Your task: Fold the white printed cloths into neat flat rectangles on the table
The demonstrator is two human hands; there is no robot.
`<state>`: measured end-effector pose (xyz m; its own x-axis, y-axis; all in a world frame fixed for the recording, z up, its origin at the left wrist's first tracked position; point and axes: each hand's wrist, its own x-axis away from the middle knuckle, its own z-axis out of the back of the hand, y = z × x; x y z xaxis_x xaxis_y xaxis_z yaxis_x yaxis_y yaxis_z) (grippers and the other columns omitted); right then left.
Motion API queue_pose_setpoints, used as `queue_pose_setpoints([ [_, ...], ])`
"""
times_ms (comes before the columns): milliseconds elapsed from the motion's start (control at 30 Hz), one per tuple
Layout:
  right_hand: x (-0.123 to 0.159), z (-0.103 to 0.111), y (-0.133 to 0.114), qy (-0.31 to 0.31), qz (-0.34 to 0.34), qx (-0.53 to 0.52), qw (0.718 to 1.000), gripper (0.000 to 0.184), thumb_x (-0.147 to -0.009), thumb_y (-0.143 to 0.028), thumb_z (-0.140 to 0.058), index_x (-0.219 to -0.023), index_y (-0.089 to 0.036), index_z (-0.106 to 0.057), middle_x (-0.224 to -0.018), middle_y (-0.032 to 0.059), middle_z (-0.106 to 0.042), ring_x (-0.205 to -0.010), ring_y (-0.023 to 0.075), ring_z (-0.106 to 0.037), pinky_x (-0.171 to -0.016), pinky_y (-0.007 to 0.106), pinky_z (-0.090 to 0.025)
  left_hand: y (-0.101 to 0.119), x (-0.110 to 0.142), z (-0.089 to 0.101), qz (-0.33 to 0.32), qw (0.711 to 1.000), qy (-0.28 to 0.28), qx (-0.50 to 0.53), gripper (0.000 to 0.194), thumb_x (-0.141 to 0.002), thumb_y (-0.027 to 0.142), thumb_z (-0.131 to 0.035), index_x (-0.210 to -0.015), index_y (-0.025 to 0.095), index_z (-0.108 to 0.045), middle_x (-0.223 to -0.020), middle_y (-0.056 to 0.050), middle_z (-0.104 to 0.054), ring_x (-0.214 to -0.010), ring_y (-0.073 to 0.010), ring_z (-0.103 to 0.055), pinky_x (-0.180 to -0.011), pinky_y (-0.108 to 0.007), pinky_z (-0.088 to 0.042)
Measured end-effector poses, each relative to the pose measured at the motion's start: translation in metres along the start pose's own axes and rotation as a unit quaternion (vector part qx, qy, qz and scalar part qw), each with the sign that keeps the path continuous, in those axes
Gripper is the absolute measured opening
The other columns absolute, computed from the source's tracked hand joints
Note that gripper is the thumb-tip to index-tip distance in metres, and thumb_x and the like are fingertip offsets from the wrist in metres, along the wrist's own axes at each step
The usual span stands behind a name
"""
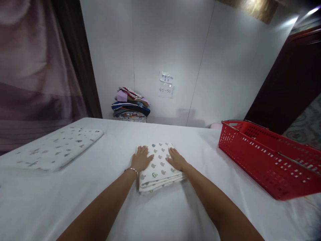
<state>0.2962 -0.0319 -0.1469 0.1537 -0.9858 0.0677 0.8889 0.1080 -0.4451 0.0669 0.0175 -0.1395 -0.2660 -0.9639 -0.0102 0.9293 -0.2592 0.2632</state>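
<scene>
A folded white cloth (160,164) with a grey mushroom print lies in several layers on the white-covered table (120,214). On its left side my left hand (141,158) rests flat, fingers spread, with a bracelet at the wrist. My right hand (177,159) lies on the cloth's right edge, its fingers stretched out over the top layer. Both palms touch the cloth from above, and neither hand grips it. The cloth's folded edges face me.
To the left lies a white printed pad (62,147). A red plastic basket (265,157) with metal handles stands at the right. Behind the table's far edge is a stack of folded fabrics (131,105) against the wall, near a paper sign (165,90).
</scene>
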Motion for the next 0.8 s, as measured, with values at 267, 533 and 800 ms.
queue_pose_setpoints([
  [267, 0.037, 0.021, 0.005, 0.105, -0.111, -0.237, 0.959, 0.064, -0.082, -0.045, -0.051, -0.140, -0.020, -0.037, -0.140, 0.0079, -0.042, -0.124, 0.0250, -0.043, -0.102, 0.037, -0.034, -0.009, -0.004, -0.014, 0.007, 0.988, 0.099, 0.118, 0.062, -0.087, 0.049, -0.038, -0.137, 0.013, -0.033, -0.151, -0.011, -0.019, -0.139, -0.0246, -0.011, -0.110, -0.040, -0.022],
  [533, 0.072, 0.010, 0.027, 0.086, -0.223, -0.314, 0.919, 0.084, -0.069, -0.042, -0.068, -0.140, -0.015, -0.034, -0.102, 0.0100, -0.064, -0.079, 0.0196, -0.062, -0.064, 0.028, -0.048, -0.029, -0.015, 0.009, 0.183, 0.933, 0.057, 0.304, 0.061, -0.072, 0.040, -0.062, -0.122, 0.010, -0.044, -0.124, -0.020, -0.054, -0.115, -0.0315, -0.051, -0.092, -0.037, -0.041],
  [800, 0.037, 0.053, 0.066, 0.230, -0.183, -0.176, 0.940, 0.064, -0.066, -0.023, -0.071, -0.126, -0.013, -0.051, -0.083, 0.0074, -0.068, -0.075, 0.0205, -0.064, -0.066, 0.028, -0.048, -0.005, 0.021, 0.005, 0.171, 0.900, -0.014, 0.402, 0.055, -0.068, 0.038, -0.068, -0.113, 0.016, -0.047, -0.112, -0.012, -0.061, -0.088, -0.0209, -0.063, -0.059, -0.024, -0.050],
])
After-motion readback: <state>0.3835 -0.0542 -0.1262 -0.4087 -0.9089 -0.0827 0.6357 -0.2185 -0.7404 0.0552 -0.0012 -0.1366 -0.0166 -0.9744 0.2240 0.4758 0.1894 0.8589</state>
